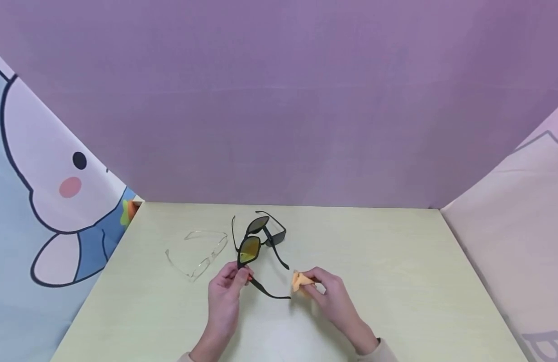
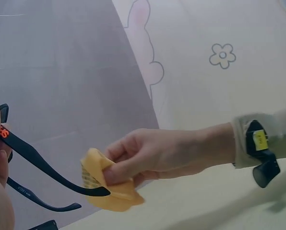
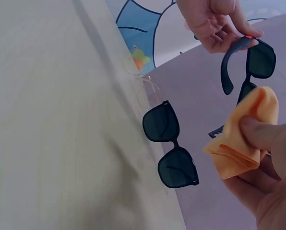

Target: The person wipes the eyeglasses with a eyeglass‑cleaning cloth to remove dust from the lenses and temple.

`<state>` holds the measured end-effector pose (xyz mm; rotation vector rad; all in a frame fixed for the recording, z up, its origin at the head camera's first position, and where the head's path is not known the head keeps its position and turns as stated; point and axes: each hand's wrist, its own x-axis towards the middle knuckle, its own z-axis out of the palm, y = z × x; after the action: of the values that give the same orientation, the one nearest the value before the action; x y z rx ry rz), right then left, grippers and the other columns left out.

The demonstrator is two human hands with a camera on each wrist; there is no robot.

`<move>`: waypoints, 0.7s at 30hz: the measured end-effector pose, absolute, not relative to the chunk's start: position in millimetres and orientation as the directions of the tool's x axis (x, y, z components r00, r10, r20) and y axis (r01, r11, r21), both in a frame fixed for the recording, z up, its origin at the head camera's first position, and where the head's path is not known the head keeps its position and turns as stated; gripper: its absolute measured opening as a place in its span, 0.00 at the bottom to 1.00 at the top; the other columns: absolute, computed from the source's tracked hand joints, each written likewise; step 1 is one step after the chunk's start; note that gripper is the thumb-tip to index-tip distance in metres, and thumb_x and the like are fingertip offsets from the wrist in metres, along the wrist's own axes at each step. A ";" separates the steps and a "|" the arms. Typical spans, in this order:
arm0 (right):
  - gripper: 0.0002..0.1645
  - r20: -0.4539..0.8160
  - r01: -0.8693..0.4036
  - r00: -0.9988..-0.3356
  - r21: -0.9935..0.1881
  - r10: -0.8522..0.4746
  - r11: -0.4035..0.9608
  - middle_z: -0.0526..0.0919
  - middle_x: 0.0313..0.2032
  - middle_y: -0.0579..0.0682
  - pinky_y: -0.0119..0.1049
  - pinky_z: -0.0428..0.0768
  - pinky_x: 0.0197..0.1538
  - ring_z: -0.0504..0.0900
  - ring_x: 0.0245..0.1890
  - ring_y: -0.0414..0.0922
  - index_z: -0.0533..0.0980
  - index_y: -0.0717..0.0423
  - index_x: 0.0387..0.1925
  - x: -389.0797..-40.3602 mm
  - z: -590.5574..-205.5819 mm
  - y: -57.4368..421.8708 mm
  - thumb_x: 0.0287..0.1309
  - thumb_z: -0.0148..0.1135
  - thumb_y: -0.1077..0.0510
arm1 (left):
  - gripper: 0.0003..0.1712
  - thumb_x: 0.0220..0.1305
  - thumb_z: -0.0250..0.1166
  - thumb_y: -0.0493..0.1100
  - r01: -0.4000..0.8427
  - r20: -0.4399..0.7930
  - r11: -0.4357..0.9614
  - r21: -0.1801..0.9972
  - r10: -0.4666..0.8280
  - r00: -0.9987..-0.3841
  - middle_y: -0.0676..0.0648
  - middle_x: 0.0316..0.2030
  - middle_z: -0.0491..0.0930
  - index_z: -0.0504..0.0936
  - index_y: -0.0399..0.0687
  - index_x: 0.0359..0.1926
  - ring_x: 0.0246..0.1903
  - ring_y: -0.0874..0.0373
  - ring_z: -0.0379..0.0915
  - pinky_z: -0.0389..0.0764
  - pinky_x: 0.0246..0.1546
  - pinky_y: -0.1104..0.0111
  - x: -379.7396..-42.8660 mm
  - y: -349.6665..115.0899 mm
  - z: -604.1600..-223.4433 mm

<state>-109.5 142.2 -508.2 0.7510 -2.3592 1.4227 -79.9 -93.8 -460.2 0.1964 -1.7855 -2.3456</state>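
My left hand [image 1: 225, 291] pinches black-framed sunglasses [image 1: 250, 250] near one hinge, holding them above the table. Their lenses look yellow-orange in the head view and dark in the right wrist view. Both temples are unfolded, and one temple [image 2: 52, 172] carries an orange mark in the left wrist view. My right hand [image 1: 333, 296] pinches a folded yellow-orange cloth [image 3: 246, 136] between thumb and fingers. From the head view, the cloth is just right of the temple tip, apart from the lenses. In the right wrist view it overlaps part of the lower lens.
A second pair of dark sunglasses [image 3: 161, 122] sits on the pale table [image 1: 396, 281] behind the held pair, partly hidden in the head view. Thin clear-framed glasses [image 1: 206, 262] lie unfolded to the left. A purple backdrop [image 1: 279, 110] rises behind the table.
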 end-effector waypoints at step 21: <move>0.13 0.270 -0.258 -0.959 -0.957 0.083 0.134 0.88 0.45 0.63 0.33 0.87 0.47 0.90 0.41 0.42 0.81 0.66 0.51 -148.5 -491.7 119.1 0.67 0.65 0.67 | 0.16 0.70 0.62 0.31 0.097 0.121 -0.252 0.963 0.082 -0.989 0.59 0.32 0.85 0.85 0.60 0.38 0.34 0.68 0.80 0.81 0.40 0.74 -72.6 -77.6 -470.3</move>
<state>-148.5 119.1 -491.7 0.1715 -2.1543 1.9046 -72.6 -77.6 -470.3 -0.2290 -1.9148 -2.4675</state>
